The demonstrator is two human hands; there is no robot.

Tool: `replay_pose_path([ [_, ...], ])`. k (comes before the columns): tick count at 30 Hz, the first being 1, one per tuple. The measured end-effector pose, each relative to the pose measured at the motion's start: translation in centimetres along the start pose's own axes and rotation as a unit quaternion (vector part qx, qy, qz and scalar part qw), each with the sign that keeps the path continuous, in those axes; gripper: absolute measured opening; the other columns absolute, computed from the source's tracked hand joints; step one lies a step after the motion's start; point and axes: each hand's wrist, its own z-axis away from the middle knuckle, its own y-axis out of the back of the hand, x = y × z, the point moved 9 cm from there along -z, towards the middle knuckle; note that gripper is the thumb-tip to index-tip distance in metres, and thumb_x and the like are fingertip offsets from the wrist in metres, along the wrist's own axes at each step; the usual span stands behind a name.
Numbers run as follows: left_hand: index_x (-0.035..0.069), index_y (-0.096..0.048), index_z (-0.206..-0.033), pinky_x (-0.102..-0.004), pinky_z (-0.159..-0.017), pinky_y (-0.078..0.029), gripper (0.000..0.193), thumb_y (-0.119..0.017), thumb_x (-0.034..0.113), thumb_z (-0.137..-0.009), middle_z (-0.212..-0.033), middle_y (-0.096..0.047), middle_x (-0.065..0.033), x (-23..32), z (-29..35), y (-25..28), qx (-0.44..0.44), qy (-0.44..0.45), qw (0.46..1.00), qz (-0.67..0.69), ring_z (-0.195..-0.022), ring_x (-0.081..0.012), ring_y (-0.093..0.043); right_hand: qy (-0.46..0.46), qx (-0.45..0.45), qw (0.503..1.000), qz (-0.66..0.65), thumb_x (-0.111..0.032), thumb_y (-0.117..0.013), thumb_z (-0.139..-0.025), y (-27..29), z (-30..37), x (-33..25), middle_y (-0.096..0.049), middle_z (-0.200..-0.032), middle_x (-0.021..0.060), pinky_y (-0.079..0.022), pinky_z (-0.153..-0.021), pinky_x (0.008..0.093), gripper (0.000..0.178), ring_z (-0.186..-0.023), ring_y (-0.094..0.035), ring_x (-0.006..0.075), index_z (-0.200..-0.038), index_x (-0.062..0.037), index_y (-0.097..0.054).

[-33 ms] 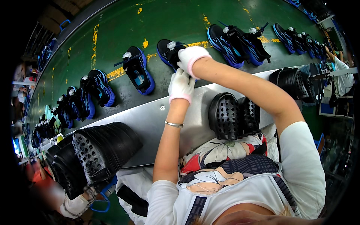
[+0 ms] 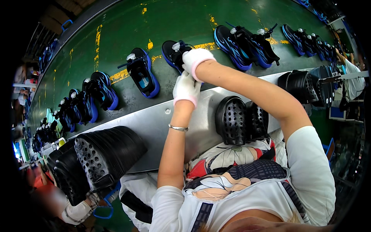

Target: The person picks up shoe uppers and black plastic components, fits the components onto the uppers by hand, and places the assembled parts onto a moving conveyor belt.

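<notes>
A black and blue sneaker (image 2: pixel 170 52) with a white wad at its laces lies on the green conveyor belt in front of me, toe pointing away. Both my hands wear white gloves with pink cuffs. At its heel end, my left hand (image 2: pixel 186 88) is closed on the sneaker. From the right, my right hand (image 2: pixel 196 60) is closed over the collar and covers much of the opening. The gloves touch each other and hide the heel and the fingertips. Just left of them stands another black and blue sneaker (image 2: pixel 143 73), apart from my hands.
More sneakers line the belt (image 2: pixel 127 31) to the left and right, including a pair (image 2: pixel 243 46). A metal ledge (image 2: pixel 166 123) runs along the near side. It carries a stack of black perforated sole-shaped pieces (image 2: pixel 112 152) at left and more pieces (image 2: pixel 234 120) at right. Other people work at both sides.
My right hand has shifted very slightly left over the sneaker. The left hand and the other shoes look the same.
</notes>
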Motion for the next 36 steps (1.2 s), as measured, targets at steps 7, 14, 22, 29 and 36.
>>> replay_pose_path([
  [7, 0.005, -0.066, -0.108, -0.0410, -0.085, -0.051, 0.045, -0.067, 0.040, -0.081, -0.108, -0.066, -0.0192, -2.8, -1.6, -2.1, -0.213, 0.110, 0.971, -0.023, -0.101, -0.0365, -0.061, -0.044, -0.013, 0.995, -0.089, -0.013, -0.057, -0.085, -1.0, -1.8, -0.7, -0.067, -0.111, 0.0159, -0.054, -0.086, 0.0389, 0.027, -0.102, -0.065, 0.0309, -0.108, -0.0041, -0.069],
  [14, 0.006, -0.068, -0.106, -0.0394, -0.085, -0.051, 0.050, -0.065, 0.047, -0.079, -0.107, -0.067, -0.0175, -2.3, -1.8, -2.0, -0.245, 0.139, 0.956, -0.086, -0.100, -0.0343, -0.063, -0.041, -0.022, 0.974, -0.220, -0.034, -0.030, -0.097, -1.3, -2.3, 0.1, -0.065, -0.117, 0.0115, -0.054, -0.081, 0.0394, 0.046, -0.099, -0.065, 0.0325, -0.114, -0.0079, -0.064],
  [22, 0.007, -0.067, -0.108, -0.0401, -0.086, -0.049, 0.044, -0.063, 0.042, -0.081, -0.111, -0.065, -0.0187, -2.1, -1.9, -2.3, -0.224, 0.131, 0.960, -0.108, -0.104, -0.0355, -0.061, 0.086, 0.028, 0.995, 0.035, -0.013, -0.059, -0.082, 0.4, -0.1, -1.9, -0.069, -0.106, 0.0147, -0.054, -0.081, 0.0386, 0.025, -0.097, -0.067, 0.0287, -0.104, -0.0044, -0.070],
  [29, 0.003, -0.068, -0.102, -0.0405, -0.089, -0.047, 0.045, -0.064, 0.042, -0.081, -0.110, -0.064, -0.0195, -1.6, -1.6, -2.2, -0.152, 0.047, 0.982, -0.104, -0.103, -0.0367, -0.060, 0.149, 0.045, 0.986, -0.056, -0.032, -0.051, -0.089, 0.6, 5.5, 1.8, -0.067, -0.097, 0.0132, -0.050, -0.079, 0.0433, 0.030, -0.091, -0.063, 0.0338, -0.102, -0.0099, -0.066],
  [36, 0.011, -0.062, -0.119, -0.0377, -0.093, -0.046, 0.046, -0.064, 0.037, -0.082, -0.123, -0.059, -0.0110, -3.5, -1.3, 4.1, 0.002, 0.007, 0.973, -0.232, -0.110, -0.0306, -0.057, 0.214, 0.218, 0.939, -0.155, -0.020, -0.059, -0.086, 2.5, 23.1, 9.0, -0.062, -0.082, 0.0094, -0.050, -0.068, 0.0362, 0.014, -0.076, -0.062, 0.0272, -0.086, -0.0082, -0.066],
])
